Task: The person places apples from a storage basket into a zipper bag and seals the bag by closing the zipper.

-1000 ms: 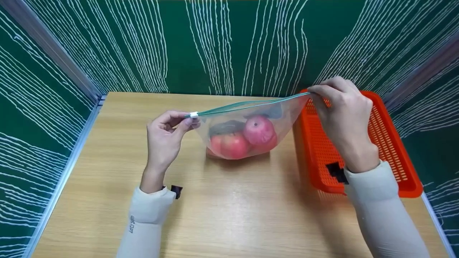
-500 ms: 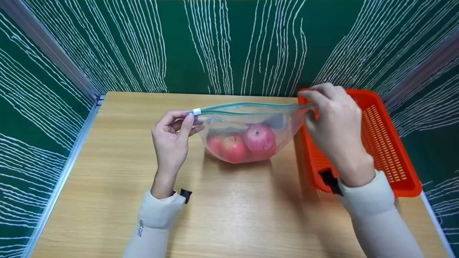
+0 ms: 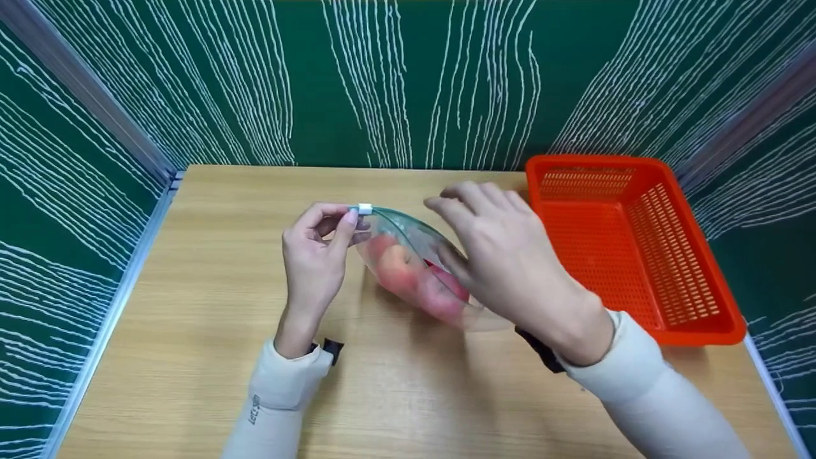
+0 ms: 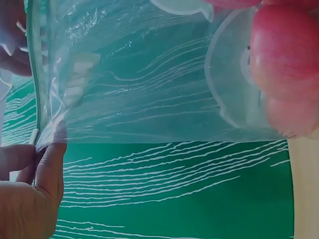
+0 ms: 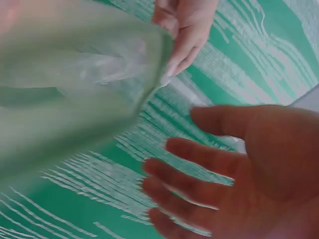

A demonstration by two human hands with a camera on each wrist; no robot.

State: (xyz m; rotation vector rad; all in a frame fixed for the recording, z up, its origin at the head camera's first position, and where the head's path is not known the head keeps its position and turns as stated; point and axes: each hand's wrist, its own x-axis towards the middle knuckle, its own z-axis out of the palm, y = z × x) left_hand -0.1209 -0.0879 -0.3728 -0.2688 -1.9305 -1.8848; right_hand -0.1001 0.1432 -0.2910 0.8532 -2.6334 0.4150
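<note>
A clear slider bag (image 3: 475, 320) with a green zip track hangs over the middle of the table. Several red apples (image 3: 398, 268) fill its bottom, and its mouth gapes. My left hand (image 3: 315, 255) pinches the top left corner, beside the white slider (image 3: 364, 208). The left wrist view shows thumb and fingers on that corner; a pale curved outline (image 4: 212, 74) lies beside the apples (image 4: 286, 55), its kind unclear. My right hand (image 3: 510, 255) is over the bag's right part and hides some of it. In the right wrist view its fingers are spread, holding nothing.
An orange perforated basket (image 3: 593, 255) stands at the right of the wooden table (image 3: 223, 306). Green walls (image 3: 421, 76) with white wavy lines close in the back and both sides.
My right hand has let go of the bag's right corner and moved left and nearer. That side of the bag has sagged toward the front. My left hand has shifted slightly right, still pinching.
</note>
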